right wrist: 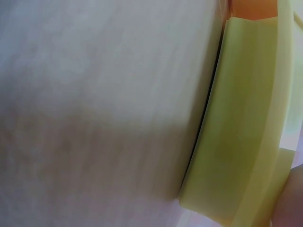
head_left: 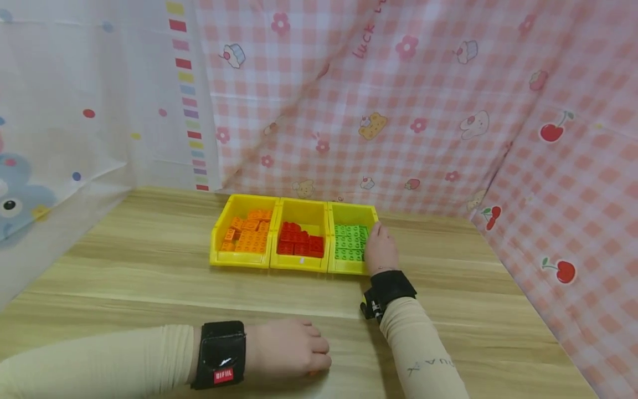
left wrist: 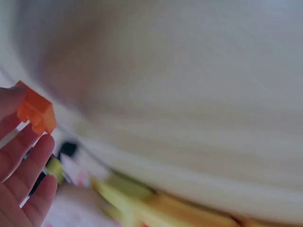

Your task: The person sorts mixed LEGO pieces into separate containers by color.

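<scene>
An orange toy brick (left wrist: 38, 109) is pinched between the thumb and fingers of my left hand (head_left: 289, 349), which is low over the front of the table. In the head view only a sliver of that brick shows below the fingers. My right hand (head_left: 382, 249) is at the right side wall of the yellow bin (head_left: 351, 268) with green bricks (head_left: 347, 242). Its fingertips are hidden in the head view. The right wrist view shows the bin's front (right wrist: 236, 118) and only an edge of the hand (right wrist: 289, 201).
Left of the green bricks' bin, two more yellow bins stand joined in a row. The middle one (head_left: 299, 266) has red bricks (head_left: 299, 242), the left one (head_left: 239, 259) orange bricks (head_left: 253, 238). Patterned cloth (head_left: 339, 100) hangs behind the wooden table (head_left: 149, 277) and along both sides.
</scene>
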Available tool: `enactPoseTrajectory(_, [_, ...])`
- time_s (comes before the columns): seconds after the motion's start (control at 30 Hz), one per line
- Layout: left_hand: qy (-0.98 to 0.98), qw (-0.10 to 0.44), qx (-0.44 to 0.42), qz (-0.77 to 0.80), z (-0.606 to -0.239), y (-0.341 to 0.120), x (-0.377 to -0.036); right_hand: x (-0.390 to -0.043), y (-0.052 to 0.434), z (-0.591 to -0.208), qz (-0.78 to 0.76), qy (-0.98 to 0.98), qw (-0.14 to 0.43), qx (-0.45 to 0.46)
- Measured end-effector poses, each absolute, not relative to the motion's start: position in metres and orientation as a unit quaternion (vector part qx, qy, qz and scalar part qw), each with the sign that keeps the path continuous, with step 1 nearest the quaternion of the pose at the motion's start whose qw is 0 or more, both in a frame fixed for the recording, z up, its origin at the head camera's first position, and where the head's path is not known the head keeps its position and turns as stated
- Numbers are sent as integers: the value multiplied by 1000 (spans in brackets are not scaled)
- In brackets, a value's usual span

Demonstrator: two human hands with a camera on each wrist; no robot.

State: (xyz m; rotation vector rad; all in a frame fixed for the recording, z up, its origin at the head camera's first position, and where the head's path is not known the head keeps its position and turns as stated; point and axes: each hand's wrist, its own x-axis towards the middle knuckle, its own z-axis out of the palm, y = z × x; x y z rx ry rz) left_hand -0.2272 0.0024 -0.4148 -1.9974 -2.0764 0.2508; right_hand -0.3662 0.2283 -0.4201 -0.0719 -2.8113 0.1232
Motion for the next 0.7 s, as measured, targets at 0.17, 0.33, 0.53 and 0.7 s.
enactPoseTrajectory(0.17, [-790, 173, -584, 70, -392, -35, -270, -366, 230, -415, 35, -984, 173, -22])
enactPoseTrajectory(0.33, [-848, 243, -465, 76, -362, -76, -337, -367, 233, -409, 40, -979, 197, -23])
enactPoseTrajectory(0.53, [-895, 278, -341, 70, -361, -106, -404, -366, 235, -415, 29, -980, 197, -26])
enactPoseTrajectory(0.7, [-939, 198, -256, 116, -377, -111, -421, -364, 227, -422, 28, -984, 173, -36])
